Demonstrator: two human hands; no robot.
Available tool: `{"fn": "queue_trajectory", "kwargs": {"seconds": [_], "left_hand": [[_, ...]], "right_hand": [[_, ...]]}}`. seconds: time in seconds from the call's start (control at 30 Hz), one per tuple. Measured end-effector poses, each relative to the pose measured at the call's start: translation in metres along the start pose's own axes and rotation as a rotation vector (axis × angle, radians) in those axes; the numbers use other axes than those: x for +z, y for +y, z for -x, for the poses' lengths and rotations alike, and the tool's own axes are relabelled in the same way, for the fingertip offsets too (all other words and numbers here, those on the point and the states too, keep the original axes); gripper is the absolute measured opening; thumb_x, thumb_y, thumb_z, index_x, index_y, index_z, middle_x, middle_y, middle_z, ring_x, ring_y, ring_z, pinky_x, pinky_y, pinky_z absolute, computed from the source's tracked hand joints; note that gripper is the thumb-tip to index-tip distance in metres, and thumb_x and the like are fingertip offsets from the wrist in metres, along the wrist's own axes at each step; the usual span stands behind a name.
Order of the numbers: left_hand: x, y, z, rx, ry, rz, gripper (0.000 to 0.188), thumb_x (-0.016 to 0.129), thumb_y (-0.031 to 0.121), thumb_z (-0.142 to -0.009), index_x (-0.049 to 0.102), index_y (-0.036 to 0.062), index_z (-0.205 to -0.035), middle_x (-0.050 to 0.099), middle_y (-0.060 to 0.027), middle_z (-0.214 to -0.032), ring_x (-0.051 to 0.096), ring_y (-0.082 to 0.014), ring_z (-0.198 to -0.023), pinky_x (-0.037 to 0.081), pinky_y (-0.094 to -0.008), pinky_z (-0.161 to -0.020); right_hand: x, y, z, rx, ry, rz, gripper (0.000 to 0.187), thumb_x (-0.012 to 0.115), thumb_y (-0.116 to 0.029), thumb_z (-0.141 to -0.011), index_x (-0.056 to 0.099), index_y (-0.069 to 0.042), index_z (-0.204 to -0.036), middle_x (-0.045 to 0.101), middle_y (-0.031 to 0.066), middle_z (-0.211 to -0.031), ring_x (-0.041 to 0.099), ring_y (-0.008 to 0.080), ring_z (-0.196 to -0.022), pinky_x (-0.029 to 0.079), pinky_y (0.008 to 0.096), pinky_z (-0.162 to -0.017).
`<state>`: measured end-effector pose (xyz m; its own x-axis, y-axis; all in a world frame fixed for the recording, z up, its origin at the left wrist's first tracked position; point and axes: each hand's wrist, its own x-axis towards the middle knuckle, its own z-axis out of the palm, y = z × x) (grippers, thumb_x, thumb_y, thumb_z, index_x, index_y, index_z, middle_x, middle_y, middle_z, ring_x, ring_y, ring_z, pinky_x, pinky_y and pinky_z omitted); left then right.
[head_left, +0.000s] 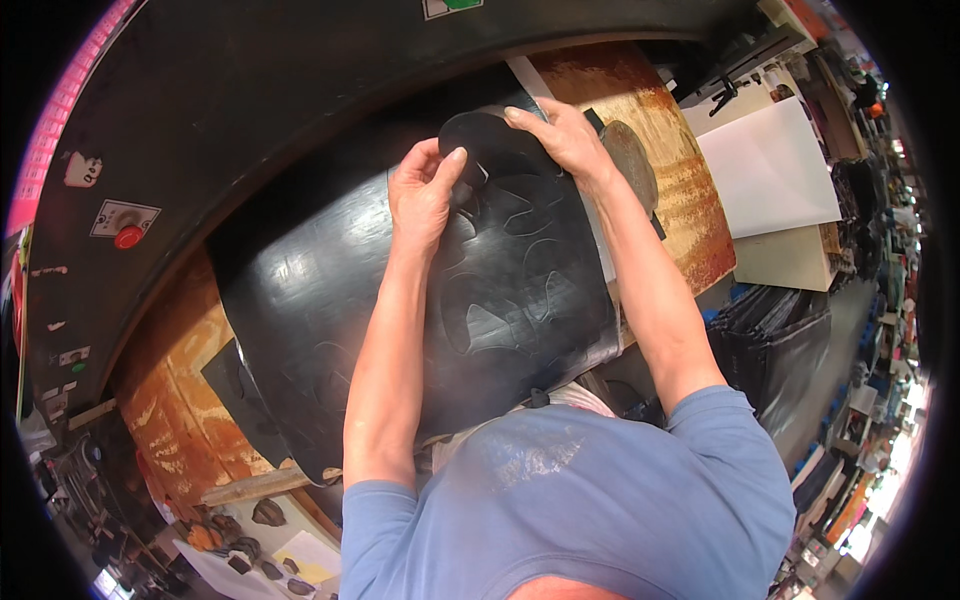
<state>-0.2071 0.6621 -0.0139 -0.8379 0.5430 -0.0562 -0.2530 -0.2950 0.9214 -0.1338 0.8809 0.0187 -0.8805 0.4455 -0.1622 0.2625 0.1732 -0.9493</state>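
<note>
Between my two hands is a curved piece cut from black sheet (pixel 478 132), raised at the far side of a large black rubber-like sheet (pixel 310 270). My left hand (pixel 421 192) grips its left end, thumb on top. At the other end my right hand (pixel 566 138) pinches the piece, thumb over its upper face and fingers behind. Several curved outlines are cut into the sheet below my hands. Some loose flaps and a light gap show just under the held piece. Beside my right wrist lies a flat, rounded brown piece (pixel 630 166).
A dark machine body (pixel 200 110) with a red push button (pixel 128 236) arches along the left and far side. Worn wooden board (pixel 170 400) extends under the sheet. White paper (pixel 770 170) lies at the right, above stacked black sheets (pixel 770 335). Small dark pieces (pixel 240 550) sit lower left.
</note>
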Motion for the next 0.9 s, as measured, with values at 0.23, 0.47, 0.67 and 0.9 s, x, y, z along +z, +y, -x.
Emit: {"fn": "queue_trajectory", "kwargs": {"seconds": [0.23,0.47,0.67,0.9], "left_hand": [[-0.019,-0.015,0.002,0.095,-0.101,0.263,0.019,0.077,0.005,-0.1,0.075,0.0053,-0.119,0.078,-0.0024,-0.11,0.071,-0.0098,-0.1,0.055,-0.0263,-0.095],[-0.005,-0.006,0.006,0.039,-0.131,0.0,0.029,0.073,0.006,-0.103,0.069,0.003,-0.132,0.076,-0.0026,-0.118,0.069,-0.0098,-0.107,0.054,-0.0243,-0.096],[-0.015,0.003,0.002,-0.044,-0.16,-0.222,0.023,0.081,0.012,-0.096,0.077,0.0035,-0.116,0.079,-0.0032,-0.106,0.07,-0.0102,-0.099,0.055,-0.0277,-0.09],[-0.011,-0.011,0.016,0.017,-0.249,0.179,0.017,0.078,0.005,-0.098,0.078,0.0063,-0.115,0.079,-0.0029,-0.11,0.07,-0.012,-0.103,0.054,-0.0308,-0.097]], "right_hand": [[-0.007,-0.023,0.062,-0.452,-0.011,0.237,0.032,0.082,-0.027,-0.095,0.077,0.002,-0.109,0.076,0.0116,-0.091,0.072,0.0262,-0.084,0.056,0.0334,-0.079],[0.016,-0.005,0.089,-0.565,0.162,0.221,0.017,0.08,-0.014,-0.097,0.074,0.003,-0.094,0.069,0.0087,-0.078,0.065,0.0166,-0.07,0.05,0.0309,-0.064],[0.03,0.009,0.096,-0.24,0.189,-0.311,0.021,0.075,-0.023,-0.104,0.076,-0.002,-0.103,0.073,-0.0026,-0.086,0.063,0.0041,-0.081,0.051,0.0223,-0.076],[0.008,0.005,0.086,-0.273,0.023,-0.186,0.022,0.076,-0.023,-0.104,0.076,-0.002,-0.105,0.074,-0.0015,-0.09,0.064,0.0052,-0.084,0.052,0.0237,-0.077]]}}
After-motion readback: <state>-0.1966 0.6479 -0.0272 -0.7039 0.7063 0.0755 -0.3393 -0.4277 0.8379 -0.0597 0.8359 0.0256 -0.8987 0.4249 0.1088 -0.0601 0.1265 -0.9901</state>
